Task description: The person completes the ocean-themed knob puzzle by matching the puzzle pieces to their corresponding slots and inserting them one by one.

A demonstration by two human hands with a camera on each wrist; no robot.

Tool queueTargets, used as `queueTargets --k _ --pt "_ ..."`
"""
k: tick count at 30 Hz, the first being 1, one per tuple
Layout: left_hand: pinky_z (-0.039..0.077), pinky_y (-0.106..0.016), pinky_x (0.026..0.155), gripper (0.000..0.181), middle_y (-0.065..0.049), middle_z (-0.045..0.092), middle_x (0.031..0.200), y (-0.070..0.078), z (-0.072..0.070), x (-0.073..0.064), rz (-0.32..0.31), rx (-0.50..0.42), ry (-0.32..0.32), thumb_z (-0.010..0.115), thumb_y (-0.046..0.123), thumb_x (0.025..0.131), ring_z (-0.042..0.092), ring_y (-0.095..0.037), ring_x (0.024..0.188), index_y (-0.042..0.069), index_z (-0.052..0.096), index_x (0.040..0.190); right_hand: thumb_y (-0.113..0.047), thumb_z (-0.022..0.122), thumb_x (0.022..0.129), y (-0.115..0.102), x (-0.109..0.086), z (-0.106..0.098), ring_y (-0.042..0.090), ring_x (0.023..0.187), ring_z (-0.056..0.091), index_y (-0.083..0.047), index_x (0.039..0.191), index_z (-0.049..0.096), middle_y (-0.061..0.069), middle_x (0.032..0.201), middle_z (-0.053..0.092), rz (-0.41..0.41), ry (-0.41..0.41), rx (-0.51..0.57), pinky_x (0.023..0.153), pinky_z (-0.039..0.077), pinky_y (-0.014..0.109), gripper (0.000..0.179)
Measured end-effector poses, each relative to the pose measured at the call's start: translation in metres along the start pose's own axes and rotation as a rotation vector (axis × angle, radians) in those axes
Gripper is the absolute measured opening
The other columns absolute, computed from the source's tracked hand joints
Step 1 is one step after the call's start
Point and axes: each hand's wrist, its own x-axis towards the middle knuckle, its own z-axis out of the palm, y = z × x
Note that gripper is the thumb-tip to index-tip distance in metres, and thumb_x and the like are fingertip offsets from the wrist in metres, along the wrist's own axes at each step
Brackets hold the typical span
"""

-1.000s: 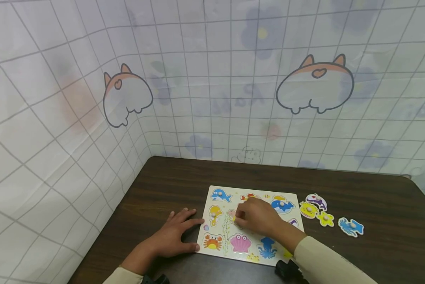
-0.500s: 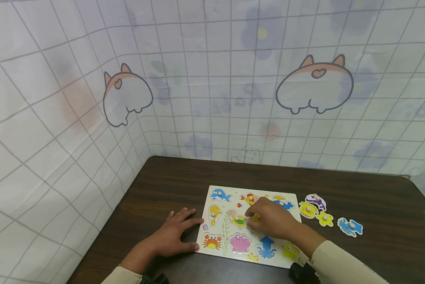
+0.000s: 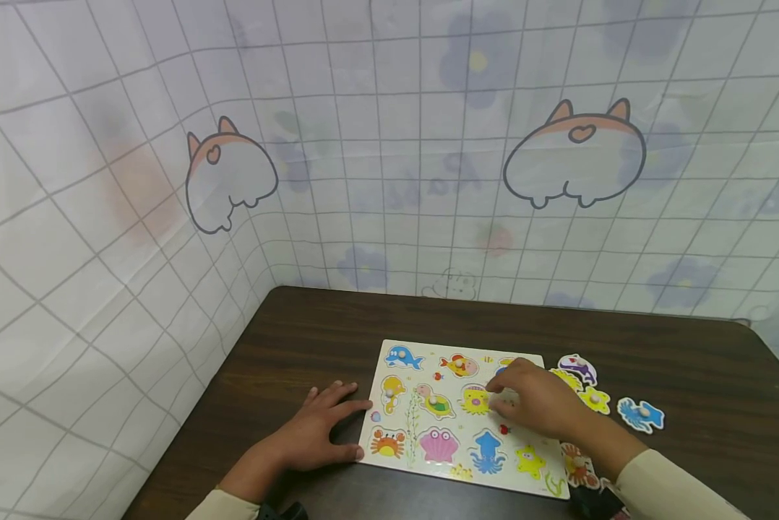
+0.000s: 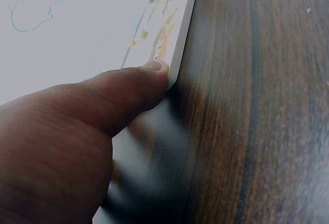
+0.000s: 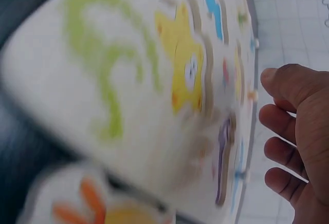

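Observation:
A white wooden peg puzzle board (image 3: 422, 462) with sea-animal shapes lies on the table. My left hand (image 3: 318, 426) rests beside its left edge, fingers spread, the thumb and index fingertip at the edge. In the left wrist view the thumb (image 4: 128, 90) lies against the board's corner. My right hand (image 3: 535, 397) hovers over the board's right side, just right of the yellow octopus (image 3: 474, 401). Its fingers curl loosely and hold nothing, as the right wrist view shows. A knobbed turtle piece (image 3: 436, 403) sits in the board's middle. The hand covers the shapes beneath it.
Right of the board lie loose pieces: a purple dolphin (image 3: 578, 367), a yellow star (image 3: 595, 399) and a blue squid (image 3: 641, 414). A crab piece (image 3: 578, 464) lies under the right forearm. A patterned cloth (image 3: 396, 180) hangs behind the table (image 3: 337, 325).
My right hand has moved right across the board, away from the turtle piece, uncovering the turtle, the red fish and the yellow octopus. The left hand has stayed in place.

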Motion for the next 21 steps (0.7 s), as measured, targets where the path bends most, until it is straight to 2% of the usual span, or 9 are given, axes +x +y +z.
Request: queueTargets --k 3,6,10,17,21 --pt "0.005 -0.069 0.118 0.073 -0.01 0.03 0.165 -0.001 0.0 0.0 -0.004 0.001 -0.001 0.074 0.058 0.089 0.017 -0.041 0.153 0.029 0.051 0.152 -0.031 0.081 0.088 0.009 -0.006 -0.005 0.018 0.104 0.063 -0.021 0.108 0.08 -0.01 0.104 0.068 0.029 0.011 0.003 0.088 0.056 0.045 0.022" --pt "0.005 -0.069 0.118 0.073 -0.01 0.031 0.165 -0.001 0.001 0.0 -0.007 0.004 -0.001 0.073 0.058 0.089 0.017 -0.041 0.153 0.029 0.051 0.152 -0.031 0.081 0.088 0.018 -0.011 -0.01 0.019 0.101 0.064 -0.021 0.108 0.08 -0.008 0.105 0.067 0.047 0.022 0.003 0.084 0.057 0.045 0.022" --pt "0.006 -0.069 0.118 0.072 -0.01 0.031 0.164 -0.001 0.001 0.0 -0.008 0.008 0.002 0.073 0.058 0.089 0.018 -0.041 0.153 0.03 0.051 0.152 -0.03 0.082 0.088 0.032 -0.016 -0.014 0.018 0.099 0.062 -0.02 0.108 0.08 -0.008 0.102 0.067 0.051 0.041 -0.014 0.081 0.057 0.045 0.022" --pt "0.006 -0.07 0.117 0.073 -0.01 0.032 0.164 0.0 0.0 0.0 -0.009 -0.002 0.001 0.074 0.058 0.089 0.018 -0.041 0.153 0.028 0.052 0.151 -0.026 0.081 0.089 0.055 -0.025 -0.019 0.023 0.1 0.062 -0.016 0.108 0.079 -0.002 0.106 0.066 0.077 0.062 -0.029 0.084 0.057 0.052 0.022" --pt "0.006 -0.07 0.117 0.073 -0.01 0.031 0.164 0.0 0.0 0.0 -0.009 0.006 0.002 0.074 0.058 0.088 0.018 -0.041 0.153 0.029 0.051 0.151 -0.023 0.082 0.089 0.067 -0.03 -0.02 0.024 0.101 0.063 -0.016 0.108 0.079 -0.001 0.106 0.066 0.074 0.084 -0.036 0.08 0.058 0.05 0.021"
